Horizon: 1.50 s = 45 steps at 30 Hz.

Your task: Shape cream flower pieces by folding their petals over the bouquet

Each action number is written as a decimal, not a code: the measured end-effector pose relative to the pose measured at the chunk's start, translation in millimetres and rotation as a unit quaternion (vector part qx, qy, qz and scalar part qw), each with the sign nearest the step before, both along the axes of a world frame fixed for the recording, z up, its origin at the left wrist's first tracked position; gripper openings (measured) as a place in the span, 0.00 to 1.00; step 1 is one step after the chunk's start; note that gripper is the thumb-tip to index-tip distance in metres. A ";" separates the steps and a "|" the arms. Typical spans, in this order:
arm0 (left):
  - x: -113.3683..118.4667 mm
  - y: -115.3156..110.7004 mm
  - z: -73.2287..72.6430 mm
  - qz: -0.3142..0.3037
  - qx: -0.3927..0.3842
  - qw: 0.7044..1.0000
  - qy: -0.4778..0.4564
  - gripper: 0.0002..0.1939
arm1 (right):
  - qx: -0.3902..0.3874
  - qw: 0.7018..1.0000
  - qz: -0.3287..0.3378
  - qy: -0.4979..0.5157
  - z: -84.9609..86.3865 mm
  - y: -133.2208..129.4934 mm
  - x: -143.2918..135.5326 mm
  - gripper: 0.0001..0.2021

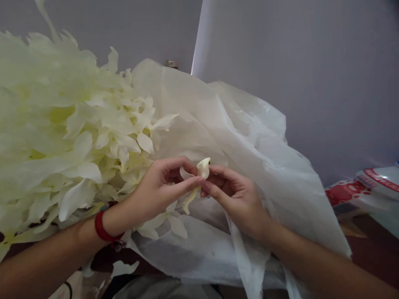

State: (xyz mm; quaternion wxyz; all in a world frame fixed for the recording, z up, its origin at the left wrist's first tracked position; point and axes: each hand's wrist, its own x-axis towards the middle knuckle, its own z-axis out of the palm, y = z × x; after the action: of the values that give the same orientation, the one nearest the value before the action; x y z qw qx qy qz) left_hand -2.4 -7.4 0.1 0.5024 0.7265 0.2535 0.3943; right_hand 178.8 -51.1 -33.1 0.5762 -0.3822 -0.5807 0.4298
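"Over the white bag point(258, 142), what exactly are we grasping?"

"We pinch 1 pale flower point(203, 168) between our left hand point(168, 181) and our right hand point(239, 194), the 2 thumb tips meeting just below it."

"And around us?"

"Left of the bag we see a heap of cream blossoms point(66, 129); we wear a red bracelet point(102, 228), and a red-and-white package point(350, 191) lies far right."

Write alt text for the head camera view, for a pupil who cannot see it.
A person's left hand and right hand meet at their fingertips, holding a small, curled, cream petal-shaped piece. At picture left, a large heap of pale cream, petal-like pieces spreads beside crumpled, translucent white plastic sheeting.
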 end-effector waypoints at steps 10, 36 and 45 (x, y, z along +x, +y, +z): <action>0.7 -4.6 -4.3 0.050 0.148 0.987 0.041 0.05 | -0.012 1.000 -0.013 0.006 1.0 -2.6 -0.7 0.13; 0.0 -5.9 -10.2 0.034 0.264 0.958 0.104 0.06 | -0.120 0.990 -0.068 0.016 1.9 5.3 -2.1 0.07; -1.4 -3.5 -13.1 0.013 0.200 0.970 0.136 0.05 | -0.123 0.990 -0.070 -0.005 -7.2 12.2 -1.7 0.08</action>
State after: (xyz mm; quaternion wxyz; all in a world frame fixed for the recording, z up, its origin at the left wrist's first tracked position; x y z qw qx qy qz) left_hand -3.8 -10.8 -13.0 0.3030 0.8556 0.2447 0.3411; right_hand 177.1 -38.9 -40.2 0.5509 -0.4915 -0.4982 0.4547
